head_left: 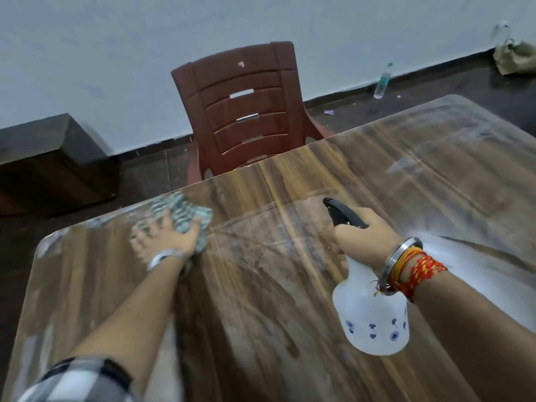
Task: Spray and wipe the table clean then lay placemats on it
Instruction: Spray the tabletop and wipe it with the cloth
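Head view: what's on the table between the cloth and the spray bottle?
No object: only streaked table surface between the cloth and the spray bottle, seen in the head view.

Wooden table [275, 314], checked cloth [185, 210] atop.

- We see a glossy wood-grain tabletop [290, 285], wet-streaked.
- We see a soft checked cloth [185, 216].
- Translucent plastic spray bottle [368, 317], black trigger.
- Ribbed brown plastic chair [246, 108].

You wore a black-and-white checked fabric sleeve [78, 378], silver metal wristwatch [164, 256], plain steel bangle [401, 256] and red-and-orange thread wristbands [417, 271].
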{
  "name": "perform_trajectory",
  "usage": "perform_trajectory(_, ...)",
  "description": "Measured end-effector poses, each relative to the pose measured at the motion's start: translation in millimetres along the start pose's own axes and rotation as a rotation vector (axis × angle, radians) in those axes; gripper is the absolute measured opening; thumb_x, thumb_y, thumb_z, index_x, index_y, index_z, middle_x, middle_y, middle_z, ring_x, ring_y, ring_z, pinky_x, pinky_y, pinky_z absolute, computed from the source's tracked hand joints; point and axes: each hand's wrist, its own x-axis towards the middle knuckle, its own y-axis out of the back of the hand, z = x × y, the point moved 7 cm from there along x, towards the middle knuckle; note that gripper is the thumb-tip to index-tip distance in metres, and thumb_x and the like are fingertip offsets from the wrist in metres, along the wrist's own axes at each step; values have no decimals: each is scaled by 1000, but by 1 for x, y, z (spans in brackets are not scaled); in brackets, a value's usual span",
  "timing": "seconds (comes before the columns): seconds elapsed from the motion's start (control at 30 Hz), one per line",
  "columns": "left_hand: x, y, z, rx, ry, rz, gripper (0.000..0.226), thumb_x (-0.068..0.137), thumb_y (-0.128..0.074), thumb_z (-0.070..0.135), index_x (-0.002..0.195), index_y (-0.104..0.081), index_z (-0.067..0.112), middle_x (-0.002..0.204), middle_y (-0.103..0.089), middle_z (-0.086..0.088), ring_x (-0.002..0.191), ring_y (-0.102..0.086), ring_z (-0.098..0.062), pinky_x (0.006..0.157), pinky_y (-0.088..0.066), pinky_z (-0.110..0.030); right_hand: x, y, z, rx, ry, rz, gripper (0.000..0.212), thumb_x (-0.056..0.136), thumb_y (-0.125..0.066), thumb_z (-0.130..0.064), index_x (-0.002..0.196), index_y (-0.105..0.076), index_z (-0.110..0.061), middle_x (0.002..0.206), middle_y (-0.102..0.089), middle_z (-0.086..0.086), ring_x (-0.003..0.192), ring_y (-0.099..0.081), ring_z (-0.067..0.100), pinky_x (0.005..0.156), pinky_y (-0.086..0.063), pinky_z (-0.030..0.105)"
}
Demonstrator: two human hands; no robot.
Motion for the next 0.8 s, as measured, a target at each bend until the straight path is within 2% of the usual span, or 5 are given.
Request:
perform_trajectory(0.17, -79, -40, 185, 50, -410, -57, 95, 73, -20, 90, 152, -4, 40, 162, 7, -2, 146, 11, -38, 115, 9, -55, -20, 22, 22, 45, -45, 71, 23, 75, -52, -13, 89, -57, 5, 69, -51, 9, 68, -47, 24, 65, -38, 35)
perform_trajectory(0.37, -190, -75, 272, 84, -799, -185, 91, 75, -32, 81, 152, -6, 40, 162, 6, -1, 146, 15, -32, 116, 8, -51, -41, 47, 42, 56, -145, 261, 9, 66, -51, -15, 59, -46, -11, 55, -42, 8, 56, -38, 22, 57, -30, 36)
perform_trajectory(0.47, -159, -65, 237, 40, -674, -141, 91, 75, -26, 87, 152, -9, 40, 162, 4, 2, 147, 10, -28, 117, 8, -47, -46, 50, 49, 60, -161, 252, 12, 70, -53, -18, 62, -51, -10, 53, -45, 5, 53, -40, 22, 57, -32, 36)
perform_trajectory(0.6, -101, -33, 117, 48, -366, -45, 93, 76, -18, 88, 153, -9, 36, 162, 0, -3, 148, 5, -31, 118, 4, -49, -48, 36, 52, 112, -147, 161, 13, 85, -52, -8, 88, -62, 0, 68, -54, 12, 67, -50, 27, 66, -41, 38)
perform_trajectory(0.8, -87, 2, -70, -71, 52, -37, 109, 65, -10, 96, 154, -6, 33, 162, 3, -4, 147, 7, -33, 118, 5, -48, -79, 8, 43, 144, -132, 122, 20, 79, -53, -19, 86, -60, -3, 70, -51, 12, 68, -48, 25, 67, -40, 35)
